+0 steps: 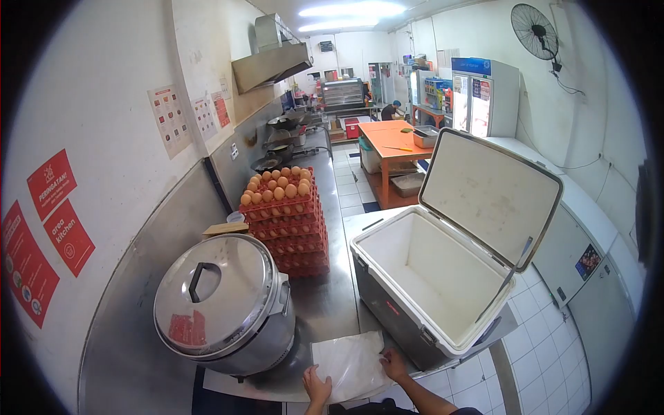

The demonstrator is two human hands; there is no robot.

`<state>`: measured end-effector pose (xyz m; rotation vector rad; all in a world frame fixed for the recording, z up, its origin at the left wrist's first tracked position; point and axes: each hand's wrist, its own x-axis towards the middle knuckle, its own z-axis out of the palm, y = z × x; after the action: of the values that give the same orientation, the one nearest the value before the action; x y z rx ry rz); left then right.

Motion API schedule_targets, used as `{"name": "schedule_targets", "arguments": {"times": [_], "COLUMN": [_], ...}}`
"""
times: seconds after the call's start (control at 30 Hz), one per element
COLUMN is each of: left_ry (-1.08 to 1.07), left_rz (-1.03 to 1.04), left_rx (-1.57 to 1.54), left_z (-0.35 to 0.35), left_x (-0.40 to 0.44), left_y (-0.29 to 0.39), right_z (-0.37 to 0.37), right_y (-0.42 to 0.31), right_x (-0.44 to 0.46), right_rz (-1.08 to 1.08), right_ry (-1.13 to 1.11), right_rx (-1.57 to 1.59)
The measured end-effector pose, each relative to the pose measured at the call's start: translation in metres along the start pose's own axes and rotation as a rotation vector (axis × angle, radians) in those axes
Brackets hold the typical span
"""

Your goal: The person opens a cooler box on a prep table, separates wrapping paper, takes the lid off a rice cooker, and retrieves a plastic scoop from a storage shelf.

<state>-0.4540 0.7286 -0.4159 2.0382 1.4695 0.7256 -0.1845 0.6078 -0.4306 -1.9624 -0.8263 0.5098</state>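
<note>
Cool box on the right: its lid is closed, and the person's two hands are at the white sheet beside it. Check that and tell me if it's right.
Not the lid: the head view shows the cool box with its lid standing open. The left hand and right hand are indeed at the white sheet beside it.
</note>
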Motion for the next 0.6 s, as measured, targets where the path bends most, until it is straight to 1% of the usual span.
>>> {"name": "schedule_targets", "arguments": {"times": [0.07,0.13,0.17,0.23,0.27,0.33,0.37,0.43,0.47,0.53,0.57,0.6], "left_ry": [-0.012,-0.032,-0.050,-0.063,-0.080,-0.079,-0.078,-0.090,-0.099,-0.115,-0.122,-0.129], "left_rz": [0.011,0.002,-0.006,0.014,0.034,0.049,0.065,0.070,0.071,0.069,0.067,0.068], "left_rx": [-0.019,-0.037,-0.054,-0.057,-0.059,-0.068,-0.075,-0.084,-0.090,-0.097,-0.101,-0.104], "left_z": [-0.001,-0.003,-0.005,-0.006,-0.006,-0.007,-0.007,-0.006,-0.006,-0.008,-0.010,-0.011], "left_x": [0.003,0.006,0.008,0.011,0.012,0.013,0.012,0.014,0.014,0.014,0.014,0.014], "left_y": [0.000,-0.001,-0.002,-0.009,-0.012,-0.014,-0.015,-0.019,-0.021,-0.020,-0.020,-0.019], "right_z": [-0.003,-0.024,-0.027,-0.033,-0.029,-0.020,-0.019,-0.017,-0.014,-0.011,-0.010,-0.013], "right_y": [-0.009,-0.054,-0.062,-0.072,-0.065,-0.052,-0.046,-0.046,-0.046,-0.053,-0.056,-0.075], "right_x": [0.008,0.000,-0.010,-0.020,-0.022,-0.032,-0.035,-0.044,-0.046,-0.050,-0.051,-0.053], "right_rz": [-0.015,-0.009,-0.010,-0.139,-0.140,-0.044,-0.042,0.023,0.029,0.032,0.036,-0.019], "right_ry": [-0.003,-0.090,-0.091,0.070,0.070,0.215,0.216,0.376,0.379,0.467,0.472,0.483], "right_rx": [0.027,-0.233,-0.233,-0.392,-0.395,-0.281,-0.284,-0.098,-0.102,0.050,0.045,0.043]}}
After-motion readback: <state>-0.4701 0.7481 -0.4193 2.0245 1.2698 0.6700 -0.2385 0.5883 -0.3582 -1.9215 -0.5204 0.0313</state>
